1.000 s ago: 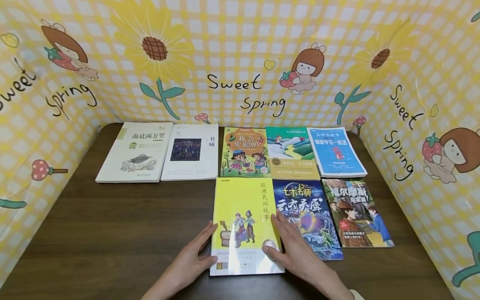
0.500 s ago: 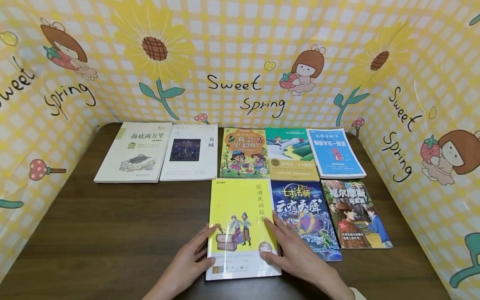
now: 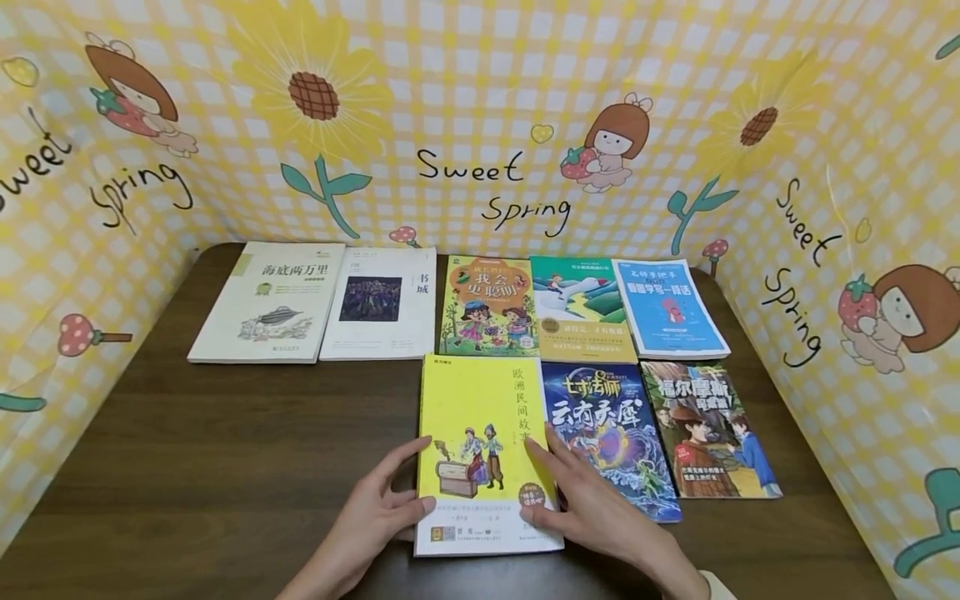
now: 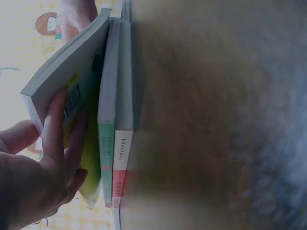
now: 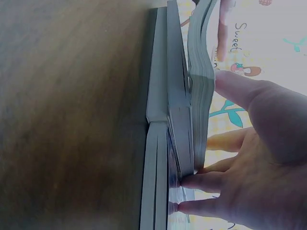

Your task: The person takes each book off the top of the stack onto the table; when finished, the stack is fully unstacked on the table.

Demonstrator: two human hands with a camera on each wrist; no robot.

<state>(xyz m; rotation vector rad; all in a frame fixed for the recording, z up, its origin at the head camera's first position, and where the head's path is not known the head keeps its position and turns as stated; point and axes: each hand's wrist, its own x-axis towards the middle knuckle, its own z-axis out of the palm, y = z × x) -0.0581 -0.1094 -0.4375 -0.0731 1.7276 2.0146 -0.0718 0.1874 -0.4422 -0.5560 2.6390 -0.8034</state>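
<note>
A yellow paperback with two cartoon figures lies in front, on top of other books. My left hand holds its left side, thumb at the cover's edge and fingers under the back cover, where a barcode shows in the left wrist view. That side tilts up off a green-spined book and a white-and-red-spined book. My right hand rests on the right side, thumb on the cover and fairly straight fingers spread along the edge. In the right wrist view the yellow book's pages curve near my thumb.
Behind is a row of books, including a cream book, a white book, an orange book, a green book and a blue book. A purple book and a detective book lie right. Checked cloth surrounds the brown table.
The yellow book has shifted slightly left, both hands staying at its sides. My left fingers have moved slightly up along its edge. The other books stay in place.
</note>
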